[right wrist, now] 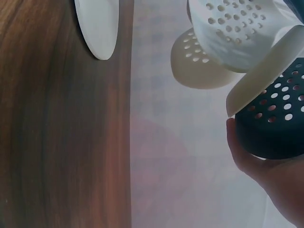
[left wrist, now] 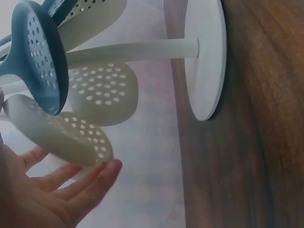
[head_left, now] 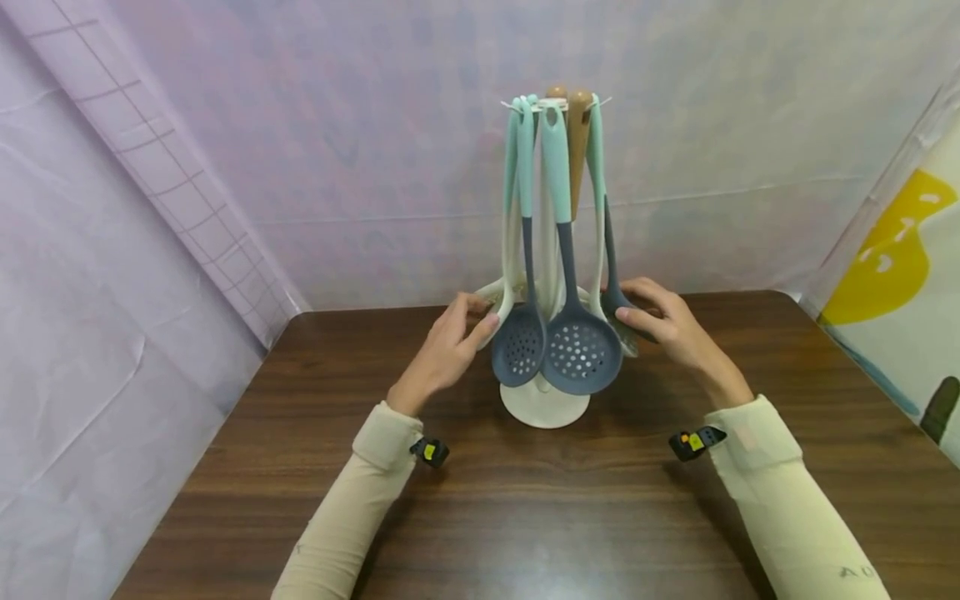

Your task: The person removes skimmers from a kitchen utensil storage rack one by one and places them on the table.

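A white stand (head_left: 545, 406) with a round base holds several hanging kitchen utensils. Two dark grey skimmers face forward, a smaller one (head_left: 519, 346) and a larger one (head_left: 581, 348), both with mint handles. At the left side, my left hand (head_left: 450, 342) holds a white skimmer (left wrist: 52, 130) by its perforated head, thumb in front and fingertips along the rim. On the opposite side, my right hand (head_left: 667, 321) grips a dark grey slotted utensil (right wrist: 270, 137), its thumb over the front. A white utensil edge (right wrist: 261, 73) lies close to that hand's fingertip.
The stand is on a dark brown wooden table (head_left: 525, 508), near its back edge. Pale cloth (head_left: 375, 167) hangs behind. Wooden-tipped handles (head_left: 579, 142) rise at the top of the stand. Further white slotted heads (left wrist: 104, 92) hang around the pole.
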`<state>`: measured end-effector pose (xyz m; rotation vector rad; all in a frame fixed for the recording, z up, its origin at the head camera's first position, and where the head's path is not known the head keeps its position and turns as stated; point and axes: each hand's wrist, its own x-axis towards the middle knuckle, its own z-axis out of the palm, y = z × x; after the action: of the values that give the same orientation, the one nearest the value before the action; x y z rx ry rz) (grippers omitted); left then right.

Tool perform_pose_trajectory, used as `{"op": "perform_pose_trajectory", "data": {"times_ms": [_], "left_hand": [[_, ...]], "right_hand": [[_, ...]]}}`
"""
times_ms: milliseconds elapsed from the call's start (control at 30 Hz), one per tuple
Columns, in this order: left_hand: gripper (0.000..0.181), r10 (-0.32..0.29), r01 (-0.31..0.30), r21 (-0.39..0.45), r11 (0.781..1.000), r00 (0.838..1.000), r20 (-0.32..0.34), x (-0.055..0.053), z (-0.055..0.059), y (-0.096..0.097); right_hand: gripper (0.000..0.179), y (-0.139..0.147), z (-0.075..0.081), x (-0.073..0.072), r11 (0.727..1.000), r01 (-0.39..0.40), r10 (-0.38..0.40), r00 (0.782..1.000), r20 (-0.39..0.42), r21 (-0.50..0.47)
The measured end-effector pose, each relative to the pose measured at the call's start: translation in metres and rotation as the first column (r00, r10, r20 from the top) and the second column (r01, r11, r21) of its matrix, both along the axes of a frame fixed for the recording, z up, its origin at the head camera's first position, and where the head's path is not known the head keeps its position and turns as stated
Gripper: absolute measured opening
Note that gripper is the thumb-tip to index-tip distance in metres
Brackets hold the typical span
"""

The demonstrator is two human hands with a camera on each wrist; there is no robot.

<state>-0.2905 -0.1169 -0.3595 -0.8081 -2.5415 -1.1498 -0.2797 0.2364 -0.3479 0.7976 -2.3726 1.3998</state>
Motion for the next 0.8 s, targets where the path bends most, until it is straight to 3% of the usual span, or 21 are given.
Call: {"op": "perform_pose_trajectory", "data": {"times_ms": [167, 400, 667, 800], "left_hand": [[0.057, -0.037, 0.037, 0.008, 0.999, 0.999, 0.005, 0.0, -0.002, 0.004], [0.053, -0.02, 0.02, 0.008, 1.0, 1.0, -0.011, -0.001, -0.002, 0.003], [0.07, -0.029, 0.029, -0.021, 0.999, 1.0, 0.001, -0.001, -0.003, 0.0], [0.074, -0.037, 0.037, -0.017, 0.999, 0.999, 0.008, -0.001, -0.003, -0.001]], "right_hand": [[0.034, 0.0, 0.002, 0.0, 1.0, -0.006, 0.006, 1.0, -0.019, -0.011], [0.034, 0.003, 0.008, 0.004, 0.999, 0.021, -0.019, 0.999, -0.05, 0.033], [0.037, 0.009, 0.011, 0.002, 0.992, -0.113, 0.111, 0.993, -0.026, -0.064], [0.037, 0.01, 0.012, 0.001, 0.994, -0.106, 0.105, 0.994, -0.018, -0.031]]}}
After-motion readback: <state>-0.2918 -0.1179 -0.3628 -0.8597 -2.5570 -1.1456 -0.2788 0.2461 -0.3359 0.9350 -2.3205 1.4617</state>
